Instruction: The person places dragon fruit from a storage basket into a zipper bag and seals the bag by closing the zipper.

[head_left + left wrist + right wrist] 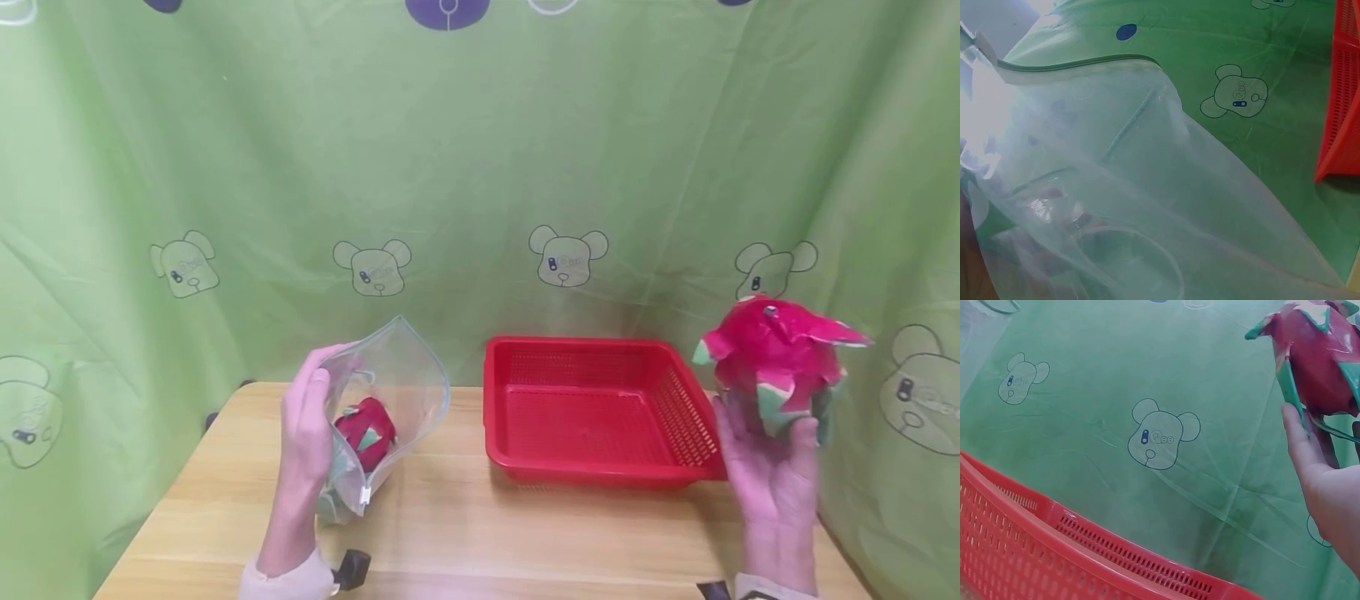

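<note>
My left hand [306, 433] grips the open mouth of a clear zip bag [382, 408] standing on the wooden table [480, 533]; a small red dragon fruit [365, 431] lies inside it. In the left wrist view the bag [1122, 187] fills most of the frame. My right hand [772, 467] holds a larger red dragon fruit [776, 358] with green-tipped scales up in the air, to the right of the red basket [600, 408]. The right wrist view shows that fruit [1319, 356] above my palm [1322, 481].
The red perforated basket [1054, 550] has nothing in it and sits at the table's middle right. A green cloth with bear prints [567, 255] hangs behind the table. Small dark clips [351, 568] sit at the table's near edge.
</note>
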`<state>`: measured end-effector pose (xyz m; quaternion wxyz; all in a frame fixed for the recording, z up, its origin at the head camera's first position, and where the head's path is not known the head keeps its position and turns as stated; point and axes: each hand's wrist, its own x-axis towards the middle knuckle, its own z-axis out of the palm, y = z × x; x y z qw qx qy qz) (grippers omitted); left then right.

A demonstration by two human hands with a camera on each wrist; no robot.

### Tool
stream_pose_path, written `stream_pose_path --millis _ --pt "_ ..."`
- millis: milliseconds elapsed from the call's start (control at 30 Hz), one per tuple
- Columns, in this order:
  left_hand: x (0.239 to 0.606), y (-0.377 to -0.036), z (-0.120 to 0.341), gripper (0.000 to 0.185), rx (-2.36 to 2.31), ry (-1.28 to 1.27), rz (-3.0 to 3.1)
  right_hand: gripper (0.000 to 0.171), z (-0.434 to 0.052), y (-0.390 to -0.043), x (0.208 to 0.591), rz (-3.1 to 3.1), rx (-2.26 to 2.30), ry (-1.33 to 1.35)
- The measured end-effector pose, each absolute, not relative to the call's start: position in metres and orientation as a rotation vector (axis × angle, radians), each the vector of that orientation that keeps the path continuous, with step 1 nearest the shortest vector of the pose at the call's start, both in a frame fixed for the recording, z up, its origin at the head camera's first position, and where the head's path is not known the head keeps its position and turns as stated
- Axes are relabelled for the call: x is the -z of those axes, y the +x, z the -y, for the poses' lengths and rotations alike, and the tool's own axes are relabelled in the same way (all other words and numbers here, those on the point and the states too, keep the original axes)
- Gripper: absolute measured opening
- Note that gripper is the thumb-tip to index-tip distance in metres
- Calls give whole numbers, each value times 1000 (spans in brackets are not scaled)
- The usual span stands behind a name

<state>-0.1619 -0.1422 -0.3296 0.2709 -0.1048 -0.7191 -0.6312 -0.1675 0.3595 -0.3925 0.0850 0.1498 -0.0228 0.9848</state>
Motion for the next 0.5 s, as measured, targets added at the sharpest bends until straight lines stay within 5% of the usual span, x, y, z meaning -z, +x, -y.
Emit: stream_pose_path --millis 267,500 --pt "328 -160 142 41 1718 -298 1918 82 -365 -166 394 -192 -3000 366" --pt "327 -157 144 41 1719 -279 1920 89 -356 -167 382 -63 -2877 571"
